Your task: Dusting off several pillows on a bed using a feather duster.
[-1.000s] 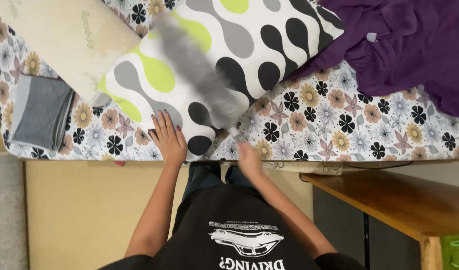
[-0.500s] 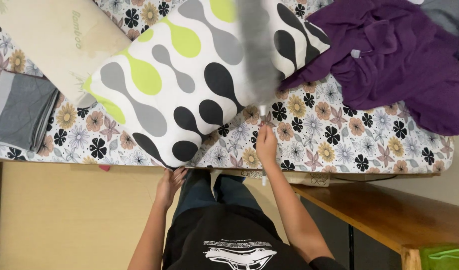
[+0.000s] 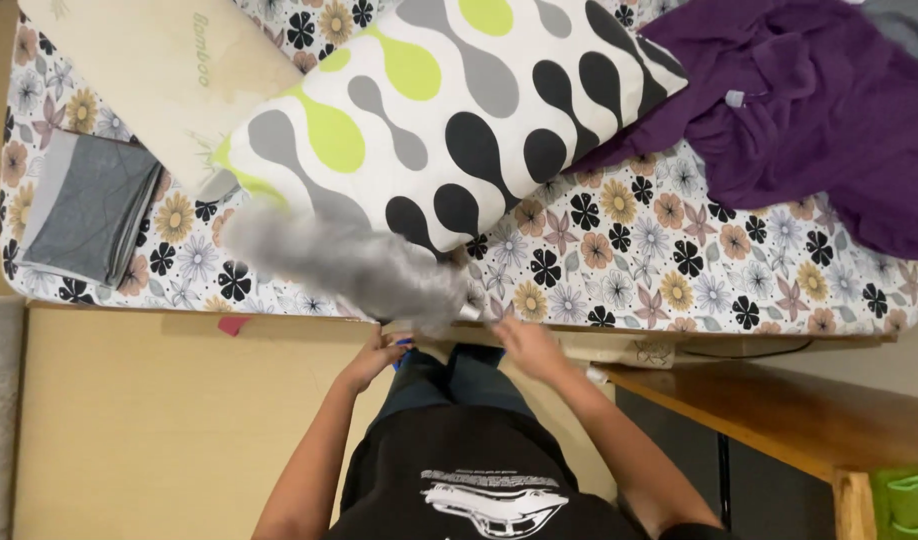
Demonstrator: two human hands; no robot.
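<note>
Right grip (image 3: 524, 345) on fluffy grey duster (image 3: 344, 262)

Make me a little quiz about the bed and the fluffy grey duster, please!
1. True or false: the grey duster is over the purple cloth.
2. Which lies nearest the folded grey cloth? A) cream pillow B) purple cloth C) wooden table
3. Fill in: the patterned pillow is white, black, grey and ____.
Key: 1 false, it is over the flowered sheet, near the bed's edge. 2 A. 3 green.
</note>
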